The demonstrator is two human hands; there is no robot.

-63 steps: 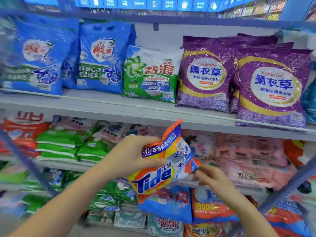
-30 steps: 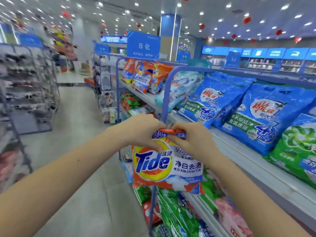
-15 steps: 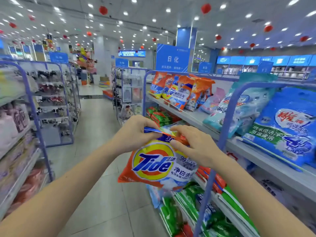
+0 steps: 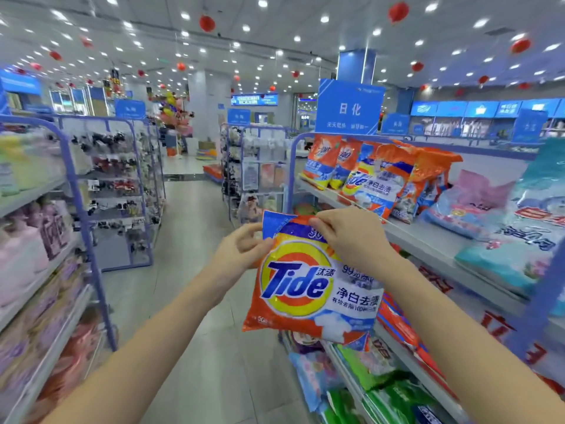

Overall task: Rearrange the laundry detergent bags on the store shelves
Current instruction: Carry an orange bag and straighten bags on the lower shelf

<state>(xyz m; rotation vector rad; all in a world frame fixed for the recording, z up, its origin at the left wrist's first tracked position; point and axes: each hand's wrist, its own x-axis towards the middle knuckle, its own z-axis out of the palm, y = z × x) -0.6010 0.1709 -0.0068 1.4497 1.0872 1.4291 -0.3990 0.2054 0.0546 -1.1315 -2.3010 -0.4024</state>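
**Tide bag held upright over the aisle**

Both hands hold the Tide bag (image 4: 308, 286) in the air just left of the shelf (image 4: 428, 240). Its long axis is near vertical, sealed top edge up, printed front facing the camera. The left hand (image 4: 241, 255) pinches the upper left edge, its fingertips hidden behind the bag. The right hand (image 4: 351, 237) curls over the top right corner and covers the print there. Farther along, orange bags (image 4: 376, 179) stand on the shelf, their labels blurred.
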